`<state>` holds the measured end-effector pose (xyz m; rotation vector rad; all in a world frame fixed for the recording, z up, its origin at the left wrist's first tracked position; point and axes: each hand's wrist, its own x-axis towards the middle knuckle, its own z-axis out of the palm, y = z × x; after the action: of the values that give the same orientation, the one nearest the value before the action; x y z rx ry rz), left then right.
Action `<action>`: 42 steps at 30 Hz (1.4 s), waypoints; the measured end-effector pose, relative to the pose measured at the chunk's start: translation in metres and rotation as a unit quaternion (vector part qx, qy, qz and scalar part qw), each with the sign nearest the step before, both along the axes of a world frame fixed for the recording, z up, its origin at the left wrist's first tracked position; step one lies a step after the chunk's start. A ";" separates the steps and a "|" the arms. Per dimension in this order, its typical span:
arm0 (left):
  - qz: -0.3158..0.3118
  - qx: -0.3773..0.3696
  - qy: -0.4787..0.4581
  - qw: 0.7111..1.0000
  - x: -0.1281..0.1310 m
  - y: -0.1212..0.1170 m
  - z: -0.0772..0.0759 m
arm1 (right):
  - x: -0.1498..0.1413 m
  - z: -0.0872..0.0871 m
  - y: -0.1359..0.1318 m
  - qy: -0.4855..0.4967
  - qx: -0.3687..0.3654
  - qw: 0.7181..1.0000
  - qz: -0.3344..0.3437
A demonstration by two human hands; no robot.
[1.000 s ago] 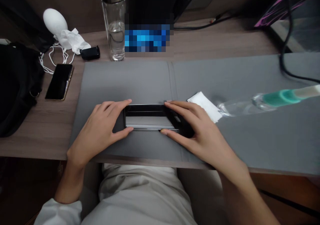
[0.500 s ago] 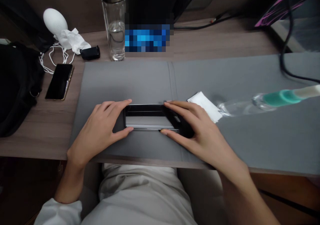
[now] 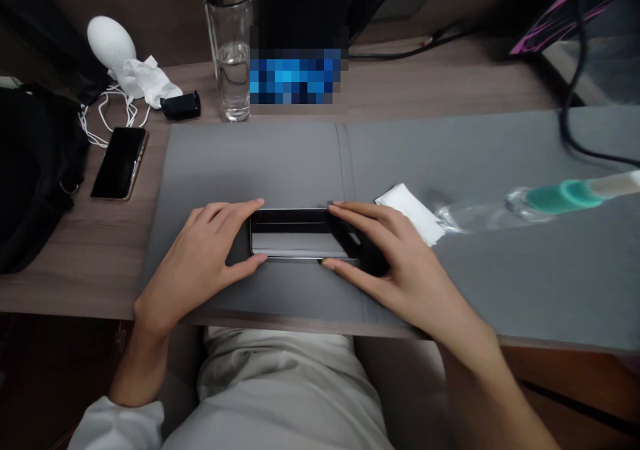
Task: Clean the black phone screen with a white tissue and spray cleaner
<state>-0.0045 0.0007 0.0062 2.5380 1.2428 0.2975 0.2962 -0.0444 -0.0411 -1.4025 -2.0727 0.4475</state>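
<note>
Wood-grain tabletop [image 3: 75,283] in view, with a wide grey desk mat [image 3: 250,163] laid over it, and everything reads off that mat. Right at its near edge, a glossy black phone [image 3: 300,233] lies sideways, flat on the mat, and both hands are on it! The left hand [image 3: 195,257] clamps the left end, fingers along the far edge, thumb along the near edge. The right hand [image 3: 395,257] does the same at the other end, covering the phone's right corner. Just beyond the right hand, on the mat, sits a white paper napkin [image 3: 411,213], touching the neck of a clear plastic bottle [image 3: 520,203] with a teal band that lies on its side. Past the mat's far edge stands a glass bottle [image 3: 233,63] with water inside. Off the mat's left side, a second black phone [image 3: 119,163] lies face up beside white earphones [image 3: 107,113], and a black bag [image 3: 35,170] sits further left.
</note>
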 end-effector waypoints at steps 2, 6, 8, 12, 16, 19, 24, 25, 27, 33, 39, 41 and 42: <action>0.001 -0.001 0.002 1.000 0.000 0.000 0.000 | 0.000 0.000 0.000 -0.002 0.000 1.000 0.001; 0.001 -0.003 0.002 1.000 0.000 0.000 0.000 | 0.001 0.000 0.000 -0.003 0.001 1.000 0.001; 0.000 -0.002 0.000 1.000 0.001 0.000 0.000 | 0.001 0.000 0.000 -0.003 -0.001 1.000 0.001; 0.001 -0.003 -0.001 1.000 0.000 0.000 -0.001 | 0.000 0.001 0.001 -0.001 -0.007 1.000 0.002; -0.001 -0.001 -0.001 1.000 0.000 0.001 -0.001 | -0.001 0.001 0.001 -0.001 -0.008 1.000 0.002; -0.001 -0.002 0.001 1.000 -0.001 0.001 -0.001 | 0.000 0.000 0.000 0.001 -0.007 1.000 0.002; 0.002 -0.002 0.000 1.000 0.000 0.000 -0.001 | 0.001 0.000 0.001 0.002 -0.009 1.000 0.004; 0.003 -0.003 -0.001 1.000 0.001 0.000 -0.001 | 0.001 0.000 0.001 0.002 -0.007 1.000 0.004; 0.003 -0.003 -0.001 1.000 0.001 0.000 -0.001 | 0.001 -0.001 0.001 0.001 -0.001 1.000 0.006; -0.006 0.012 0.000 1.000 0.000 -0.001 0.000 | 0.001 -0.001 0.001 0.004 -0.003 1.000 0.004; -0.024 0.032 0.000 0.999 0.000 -0.001 0.001 | 0.000 0.000 0.000 0.007 -0.007 1.000 0.003; -0.022 0.029 0.000 0.999 0.001 -0.001 0.001 | 0.000 0.000 0.000 0.008 -0.009 1.000 0.001; -0.020 0.027 0.000 0.999 0.001 -0.001 0.001 | 0.000 -0.001 0.000 0.008 -0.010 1.000 0.001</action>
<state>-0.0034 -0.0001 0.0071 2.6047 1.1983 0.3247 0.2965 -0.0444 -0.0416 -1.4046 -2.0620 0.4794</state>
